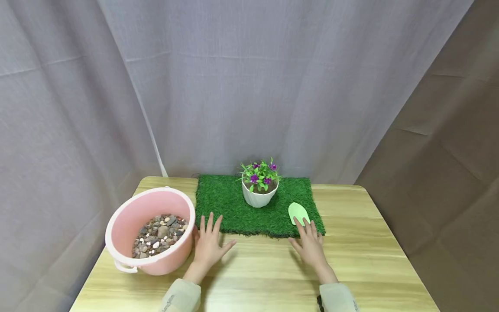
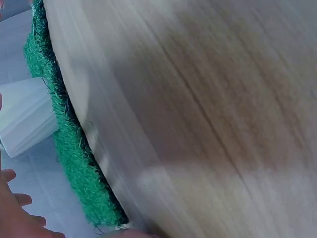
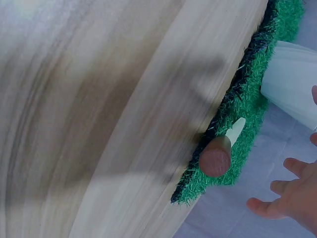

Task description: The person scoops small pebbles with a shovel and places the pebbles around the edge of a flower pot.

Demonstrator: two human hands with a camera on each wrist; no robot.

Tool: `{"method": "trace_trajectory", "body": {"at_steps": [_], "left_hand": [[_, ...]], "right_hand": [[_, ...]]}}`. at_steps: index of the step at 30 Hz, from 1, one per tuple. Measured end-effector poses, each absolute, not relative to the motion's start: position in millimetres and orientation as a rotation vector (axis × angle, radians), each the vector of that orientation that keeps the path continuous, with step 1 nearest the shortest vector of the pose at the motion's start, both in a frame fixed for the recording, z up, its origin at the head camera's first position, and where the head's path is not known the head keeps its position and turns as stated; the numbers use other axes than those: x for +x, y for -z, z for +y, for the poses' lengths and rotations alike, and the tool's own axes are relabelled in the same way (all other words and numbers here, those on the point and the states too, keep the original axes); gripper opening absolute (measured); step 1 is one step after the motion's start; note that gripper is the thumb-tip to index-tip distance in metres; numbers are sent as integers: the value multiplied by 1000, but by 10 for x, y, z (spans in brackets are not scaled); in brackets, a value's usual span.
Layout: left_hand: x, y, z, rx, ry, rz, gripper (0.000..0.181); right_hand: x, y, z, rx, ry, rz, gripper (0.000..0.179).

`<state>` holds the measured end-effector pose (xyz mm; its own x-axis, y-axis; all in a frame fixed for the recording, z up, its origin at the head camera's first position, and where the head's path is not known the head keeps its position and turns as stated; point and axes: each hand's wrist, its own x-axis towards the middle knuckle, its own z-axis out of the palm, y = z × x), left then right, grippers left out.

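Observation:
My left hand point(image 1: 208, 245) is spread wide beside a pink tub point(image 1: 183, 253), holding nothing. Fingers extended, my right hand point(image 1: 310, 249) reaches over a small trowel with a pale green blade point(image 1: 298, 211). In the right wrist view, the trowel's round brown handle end point(image 3: 216, 161) sticks out past the mat edge, apart from the visible fingers point(image 3: 267, 207). The head view mostly hides this handle behind the hand. A white pot point(image 1: 259, 199) with purple flowers and green leaves point(image 1: 260, 173) stands upright on the green turf mat point(image 1: 224, 203).
Stones point(image 1: 161, 234) of mixed colours and sizes lie in the tub, at the table's left side. The mat runs along the back of the light wooden table point(image 1: 261, 268). Grey curtains point(image 1: 249, 86) hang behind, and a brown cloth point(image 1: 448, 182) is at the right.

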<state>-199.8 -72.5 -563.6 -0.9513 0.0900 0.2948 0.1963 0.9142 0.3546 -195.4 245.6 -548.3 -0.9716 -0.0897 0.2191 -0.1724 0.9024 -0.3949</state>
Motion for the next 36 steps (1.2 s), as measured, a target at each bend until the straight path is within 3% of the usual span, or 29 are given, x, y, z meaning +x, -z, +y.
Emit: {"method": "trace_trajectory", "body": {"at_steps": [15, 36], "left_hand": [[-1923, 5189, -683, -324, 366, -2628, 97], [-1515, 4495, -979, -473, 492, -2548, 102]], "right_hand": [[-1979, 5461, 2463, 201, -654, -2875, 68], [-1932, 5479, 2554, 200, -638, -2886, 66]]}}
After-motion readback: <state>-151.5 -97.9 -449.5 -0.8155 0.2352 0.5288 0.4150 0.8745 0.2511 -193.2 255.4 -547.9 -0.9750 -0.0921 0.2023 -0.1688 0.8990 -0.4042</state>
